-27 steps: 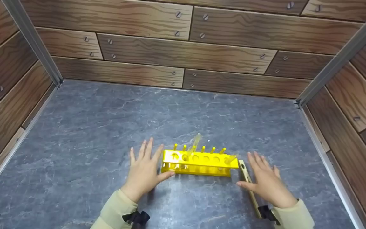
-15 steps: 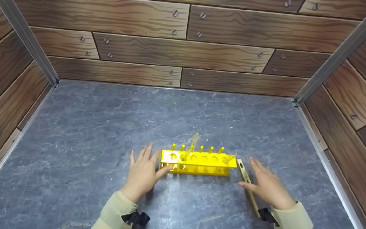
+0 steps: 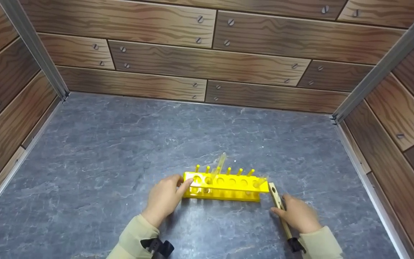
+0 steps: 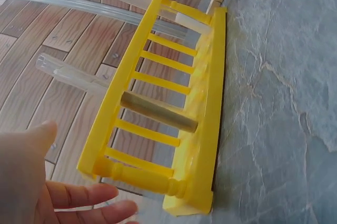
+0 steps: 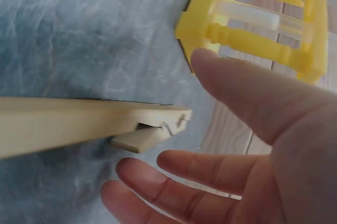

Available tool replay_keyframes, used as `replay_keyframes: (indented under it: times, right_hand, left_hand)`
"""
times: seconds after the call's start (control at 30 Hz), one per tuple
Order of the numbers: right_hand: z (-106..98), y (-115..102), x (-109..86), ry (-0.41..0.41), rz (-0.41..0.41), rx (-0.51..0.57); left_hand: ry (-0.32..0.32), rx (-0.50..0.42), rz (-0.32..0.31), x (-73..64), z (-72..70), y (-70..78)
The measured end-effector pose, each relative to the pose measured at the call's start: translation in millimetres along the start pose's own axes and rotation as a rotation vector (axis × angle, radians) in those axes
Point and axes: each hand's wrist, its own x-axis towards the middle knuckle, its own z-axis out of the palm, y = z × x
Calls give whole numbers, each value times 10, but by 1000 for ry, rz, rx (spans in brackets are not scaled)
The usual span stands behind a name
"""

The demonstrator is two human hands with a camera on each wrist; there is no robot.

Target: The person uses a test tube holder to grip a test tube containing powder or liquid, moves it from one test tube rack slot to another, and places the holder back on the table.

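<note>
A yellow test tube rack [image 3: 225,182] stands on the grey marbled table. One clear test tube [image 3: 221,163] sits tilted in its second hole from the left, and another test tube [image 3: 260,181] is in the hole at the right end. My left hand [image 3: 164,198] is at the rack's left end, thumb overlapping its top in the head view; the left wrist view shows thumb and fingers spread beside the end post [image 4: 142,177]. A wooden test tube clamp [image 5: 95,121] lies right of the rack. Around it, my right hand [image 3: 298,213] has thumb and fingers apart on either side.
Wood-print panels [image 3: 207,64] wall the table at the back and both sides, with grey metal posts [image 3: 36,50] in the corners. Black straps with cameras [image 3: 157,246] sit on both wrists.
Both hands have come down and their fingers have bent. The left hand moved right to the rack's end; the right hand moved lower around the clamp. Rack and clamp stay in place.
</note>
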Motion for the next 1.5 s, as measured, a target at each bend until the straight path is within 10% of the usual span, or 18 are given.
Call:
replay_keyframes:
  times: [0.37, 0.87, 1.5]
  right_hand:
    - [126, 5, 50, 42, 24, -6]
    - [183, 81, 56, 185, 4, 51]
    - [115, 149, -82, 547, -165, 139]
  left_hand:
    - [-69, -250, -124, 69, 113, -76]
    - [-222, -860, -251, 110, 117, -86]
    - [-185, -980, -265, 144, 274, -153]
